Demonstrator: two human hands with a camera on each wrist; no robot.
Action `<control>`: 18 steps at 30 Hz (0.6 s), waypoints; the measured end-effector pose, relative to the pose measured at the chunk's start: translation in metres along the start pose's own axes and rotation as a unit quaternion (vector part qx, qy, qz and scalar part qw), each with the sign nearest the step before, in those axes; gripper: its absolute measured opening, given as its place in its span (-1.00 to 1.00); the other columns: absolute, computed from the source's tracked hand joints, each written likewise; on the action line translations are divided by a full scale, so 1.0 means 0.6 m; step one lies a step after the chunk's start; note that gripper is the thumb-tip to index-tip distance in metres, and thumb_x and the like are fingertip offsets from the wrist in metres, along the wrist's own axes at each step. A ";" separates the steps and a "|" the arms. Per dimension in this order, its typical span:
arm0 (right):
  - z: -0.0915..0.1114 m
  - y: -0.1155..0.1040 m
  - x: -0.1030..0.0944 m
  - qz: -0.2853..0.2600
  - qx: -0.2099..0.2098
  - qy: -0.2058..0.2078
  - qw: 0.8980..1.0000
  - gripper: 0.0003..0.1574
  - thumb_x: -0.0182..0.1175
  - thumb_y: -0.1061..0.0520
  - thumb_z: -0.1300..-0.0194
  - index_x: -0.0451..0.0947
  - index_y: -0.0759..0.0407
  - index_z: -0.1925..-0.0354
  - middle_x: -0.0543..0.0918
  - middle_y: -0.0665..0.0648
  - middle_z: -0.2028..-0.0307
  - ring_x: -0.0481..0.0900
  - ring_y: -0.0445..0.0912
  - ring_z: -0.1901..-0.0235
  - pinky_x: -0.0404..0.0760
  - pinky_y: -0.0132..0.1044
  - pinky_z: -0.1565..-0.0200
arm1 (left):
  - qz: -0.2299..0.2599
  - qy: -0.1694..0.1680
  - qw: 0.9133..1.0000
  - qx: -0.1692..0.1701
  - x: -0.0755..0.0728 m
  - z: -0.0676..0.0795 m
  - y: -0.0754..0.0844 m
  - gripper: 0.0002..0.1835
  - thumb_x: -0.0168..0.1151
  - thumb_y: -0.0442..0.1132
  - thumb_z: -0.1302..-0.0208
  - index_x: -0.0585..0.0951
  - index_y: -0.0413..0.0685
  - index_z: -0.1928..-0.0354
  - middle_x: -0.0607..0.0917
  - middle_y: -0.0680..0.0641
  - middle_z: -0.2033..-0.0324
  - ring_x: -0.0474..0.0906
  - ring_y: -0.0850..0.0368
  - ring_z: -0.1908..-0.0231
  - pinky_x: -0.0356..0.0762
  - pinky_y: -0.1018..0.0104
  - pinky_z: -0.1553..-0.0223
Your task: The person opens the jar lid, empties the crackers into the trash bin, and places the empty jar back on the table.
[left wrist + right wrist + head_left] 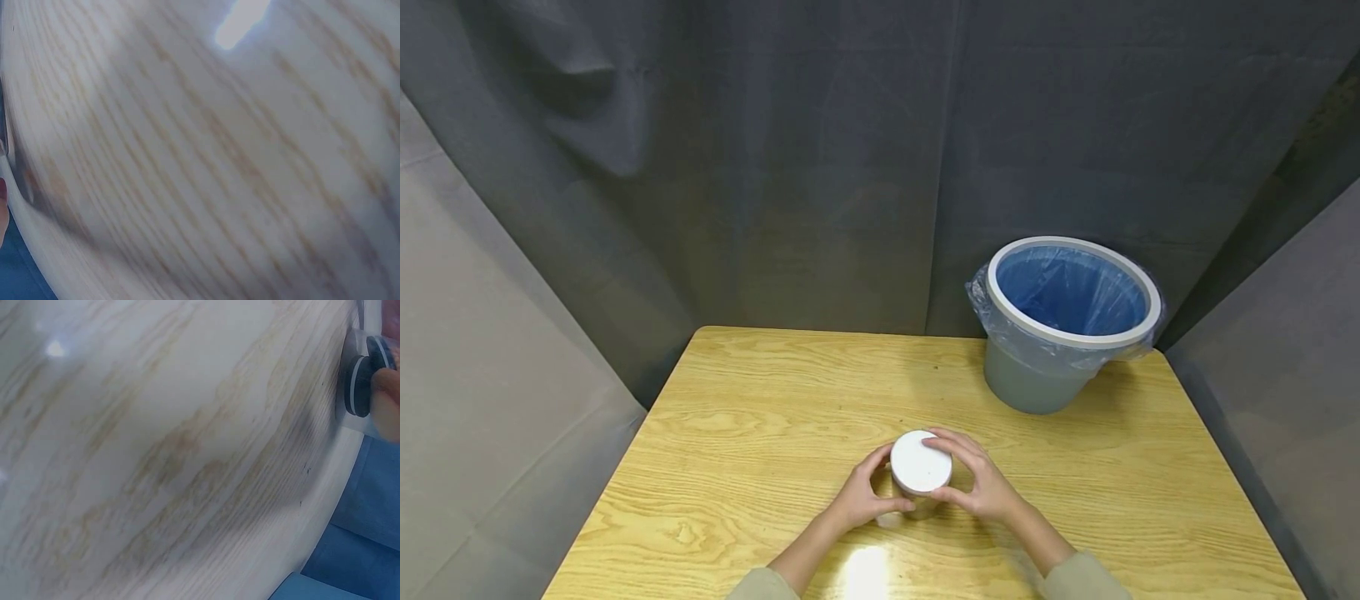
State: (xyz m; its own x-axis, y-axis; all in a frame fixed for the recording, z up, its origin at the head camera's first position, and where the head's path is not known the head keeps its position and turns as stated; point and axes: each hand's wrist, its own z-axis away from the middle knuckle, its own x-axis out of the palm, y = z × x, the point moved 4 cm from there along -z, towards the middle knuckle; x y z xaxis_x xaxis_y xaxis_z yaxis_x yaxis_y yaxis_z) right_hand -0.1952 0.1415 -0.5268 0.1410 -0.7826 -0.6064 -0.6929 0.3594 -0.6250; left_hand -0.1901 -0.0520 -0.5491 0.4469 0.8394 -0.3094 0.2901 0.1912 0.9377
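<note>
A clear jar [922, 507] with a round white lid [917, 463] is at the table's front middle, between my two hands. My left hand [857, 500] holds the jar's body from the left, thumb in front and fingers behind. From the right, my right hand [991, 490] grips around the lid, its fingers over the far rim and the thumb at the near rim. Dark round pieces with a pale layer, like sandwich cookies [358, 387], show through the jar wall in the right wrist view. Only a fingertip [2, 206] appears in the left wrist view.
A grey bin [1037, 375] with a white rim and a blue-looking plastic liner stands at the table's back right. The wooden table [760, 417] is bordered by dark grey cloth [820, 167] behind and lighter grey panels [490, 358] at the sides.
</note>
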 end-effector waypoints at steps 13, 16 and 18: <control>-0.006 0.004 -0.003 -0.010 0.003 -0.039 0.999 -0.23 0.31 -0.03 -0.04 0.32 0.03 -0.21 0.32 0.12 -0.26 0.24 0.03 -0.24 0.21 0.37 -0.05 | -0.001 -0.005 1.000 -0.008 0.000 0.001 0.003 -0.14 0.43 -0.24 0.05 0.19 -0.12 -0.31 0.32 -0.09 -0.26 0.23 -0.08 -0.23 0.16 -0.15 -0.22; -0.008 0.006 -0.005 -0.012 0.000 -0.048 0.999 -0.23 0.30 -0.04 -0.05 0.31 0.03 -0.22 0.31 0.13 -0.26 0.23 0.05 -0.24 0.19 0.39 -0.04 | -0.002 -0.004 1.000 -0.006 0.000 0.000 0.001 -0.14 0.42 -0.24 0.05 0.19 -0.13 -0.31 0.32 -0.09 -0.26 0.24 -0.08 -0.22 0.17 -0.15 -0.21; -0.009 0.006 -0.006 -0.007 0.000 -0.055 0.998 -0.23 0.29 -0.04 -0.05 0.30 0.03 -0.23 0.31 0.13 -0.26 0.23 0.08 -0.24 0.17 0.41 -0.03 | -0.004 -0.003 1.000 -0.005 0.000 0.000 0.000 -0.14 0.43 -0.24 0.05 0.19 -0.13 -0.31 0.33 -0.09 -0.26 0.25 -0.07 -0.22 0.18 -0.15 -0.20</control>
State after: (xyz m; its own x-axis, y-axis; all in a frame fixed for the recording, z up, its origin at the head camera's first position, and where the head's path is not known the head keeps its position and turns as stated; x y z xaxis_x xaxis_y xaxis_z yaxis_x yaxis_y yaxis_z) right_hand -0.2017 0.1432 -0.5240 0.2274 -0.7277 -0.6471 -0.6908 0.3479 -0.6339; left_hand -0.1899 -0.0519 -0.5492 0.4497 0.8350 -0.3171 0.2845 0.2026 0.9370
